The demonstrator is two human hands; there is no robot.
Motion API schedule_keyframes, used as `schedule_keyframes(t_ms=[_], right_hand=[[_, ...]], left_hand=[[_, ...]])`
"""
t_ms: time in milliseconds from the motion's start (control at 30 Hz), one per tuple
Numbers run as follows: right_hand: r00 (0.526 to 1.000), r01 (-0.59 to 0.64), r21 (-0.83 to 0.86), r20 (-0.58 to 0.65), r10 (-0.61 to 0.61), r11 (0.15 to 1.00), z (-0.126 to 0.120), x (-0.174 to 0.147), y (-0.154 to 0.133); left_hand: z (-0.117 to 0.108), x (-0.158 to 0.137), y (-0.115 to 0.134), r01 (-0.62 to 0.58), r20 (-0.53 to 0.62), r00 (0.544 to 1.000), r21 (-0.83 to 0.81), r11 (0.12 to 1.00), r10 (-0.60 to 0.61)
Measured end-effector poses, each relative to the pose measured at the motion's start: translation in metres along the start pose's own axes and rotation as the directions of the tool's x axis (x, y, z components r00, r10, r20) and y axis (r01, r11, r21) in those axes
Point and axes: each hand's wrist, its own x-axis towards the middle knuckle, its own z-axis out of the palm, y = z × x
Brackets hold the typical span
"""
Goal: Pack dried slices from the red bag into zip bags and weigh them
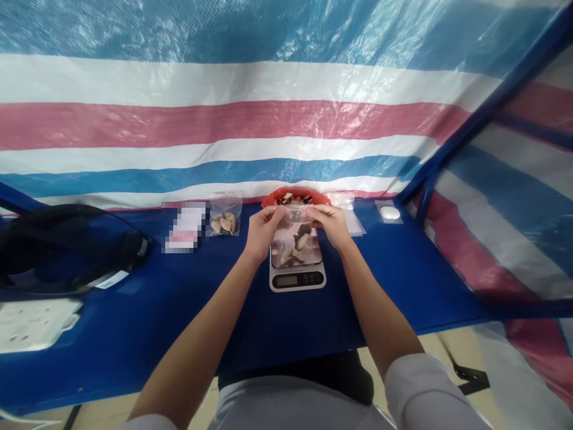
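Note:
A clear zip bag [286,242] with several pale and dark dried pieces in it hangs over the kitchen scale [298,291]. At its upper left corner, my left hand [264,230] pinches the top edge between thumb and fingers. Opposite, my right hand [330,224] grips the upper right corner the same way. The bag's lower part covers much of the scale's plate; whether it rests there I cannot tell. Just behind the bag stands a red bowl or bag [273,196] of dried pieces, partly hidden by the hands and the bag.
Left of the hands lie another filled zip bag [224,222] and a blurred-out card [185,227]. Clear bags [353,221] and a white rounded object [390,213] are at right. A black round item [67,248] and a white power strip [38,322] sit at far left on the blue table [188,316].

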Motion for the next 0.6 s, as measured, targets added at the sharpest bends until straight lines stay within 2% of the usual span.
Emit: schedule_keyframes(t_ms=[133, 233, 433, 600], right_hand=[[1.0, -0.011, 0.007, -0.027, 0.011, 1.0, -0.002, 0.002, 0.01], [0.998, -0.02, 0.015, -0.065, 0.02, 1.0, -0.006, 0.004, 0.014], [0.996, -0.073, 0.005, -0.051, 0.073, 0.997, -0.016, 0.001, 0.018], [0.995, -0.078, -0.016, -0.056, 0.077, 0.997, -0.018, -0.001, 0.024]], left_hand=[[-0.011, 0.009, -0.008, -0.071, 0.024, 0.997, 0.128, 0.989, 0.069], [-0.02, 0.01, -0.015, -0.095, -0.001, 0.995, 0.174, 0.98, 0.097], [-0.025, 0.006, -0.024, -0.103, -0.043, 0.992, 0.239, 0.966, 0.116], [-0.028, 0.006, -0.028, -0.06, -0.115, 0.989, 0.245, 0.968, 0.09]])
